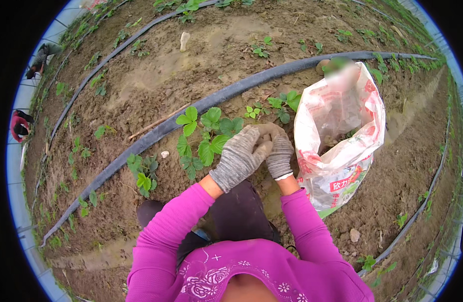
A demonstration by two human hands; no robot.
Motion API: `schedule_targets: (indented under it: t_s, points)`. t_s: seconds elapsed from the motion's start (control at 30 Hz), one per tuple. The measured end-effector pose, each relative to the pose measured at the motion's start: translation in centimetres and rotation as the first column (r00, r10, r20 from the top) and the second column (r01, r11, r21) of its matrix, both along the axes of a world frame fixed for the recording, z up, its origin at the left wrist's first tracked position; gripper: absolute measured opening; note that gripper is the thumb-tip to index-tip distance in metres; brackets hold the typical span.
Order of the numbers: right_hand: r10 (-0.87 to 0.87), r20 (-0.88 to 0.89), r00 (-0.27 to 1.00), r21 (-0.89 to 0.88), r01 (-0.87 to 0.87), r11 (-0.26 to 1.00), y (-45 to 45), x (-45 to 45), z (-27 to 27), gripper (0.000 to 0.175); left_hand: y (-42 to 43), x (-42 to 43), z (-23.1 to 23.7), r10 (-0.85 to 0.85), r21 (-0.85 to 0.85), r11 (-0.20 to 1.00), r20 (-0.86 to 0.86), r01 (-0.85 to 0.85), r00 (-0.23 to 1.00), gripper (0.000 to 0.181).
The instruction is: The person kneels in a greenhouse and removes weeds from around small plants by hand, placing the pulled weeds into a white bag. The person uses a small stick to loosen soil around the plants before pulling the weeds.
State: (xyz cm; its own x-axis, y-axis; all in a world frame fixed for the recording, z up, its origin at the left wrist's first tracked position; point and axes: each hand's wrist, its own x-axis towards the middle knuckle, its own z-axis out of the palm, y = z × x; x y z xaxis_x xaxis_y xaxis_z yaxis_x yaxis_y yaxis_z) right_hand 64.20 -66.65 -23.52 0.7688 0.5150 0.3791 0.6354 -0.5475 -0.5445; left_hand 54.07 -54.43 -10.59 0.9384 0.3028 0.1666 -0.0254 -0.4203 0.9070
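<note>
My left hand (240,155) and my right hand (280,151), both in grey knit gloves with soiled fingertips, meet in front of my knees. Their fingers curl against each other, and whatever may lie between them is hidden. Just left of the left hand grows a strawberry plant (207,149) with broad toothed leaves, some touching the glove. Beside my right hand stands a white and red woven plastic sack (307,113), its mouth gaping upward. Some dark plant matter shows inside it, and its outside bears printed writing.
A dark irrigation hose (220,96) crosses the soil beyond my hands, with a thin stick (158,122) along it. Smaller strawberry plants (144,173) dot the bed. A pale stone (354,235) lies at the lower right. Two people, one in red (20,126), are at the far left.
</note>
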Motion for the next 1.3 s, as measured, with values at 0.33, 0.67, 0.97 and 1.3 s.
schedule_targets:
  t_s: [0.33,0.67,0.97,1.3]
  points:
    - [0.066,-0.049,0.997,-0.329,-0.078,0.941,5.3,6.1,1.0,0.036,6.1,-19.0,-10.5,0.527,0.078,0.845,-0.286,-0.529,0.800,0.017]
    - [0.147,0.193,0.970,-0.301,-0.084,0.950,5.5,6.3,-0.3,0.036,11.9,-17.4,-11.7,0.577,0.659,0.575,0.093,-0.484,0.812,0.030]
    - [0.034,0.089,0.996,-0.053,-0.029,0.998,4.6,6.2,-1.6,0.018,13.7,-15.0,-16.2,0.552,0.817,0.347,0.218,-0.459,0.805,0.034]
    - [-0.096,-0.025,0.995,-0.459,0.074,0.885,6.3,7.4,1.3,0.025,14.1,-15.0,-15.8,0.552,0.809,0.385,0.183,-0.444,0.813,0.030]
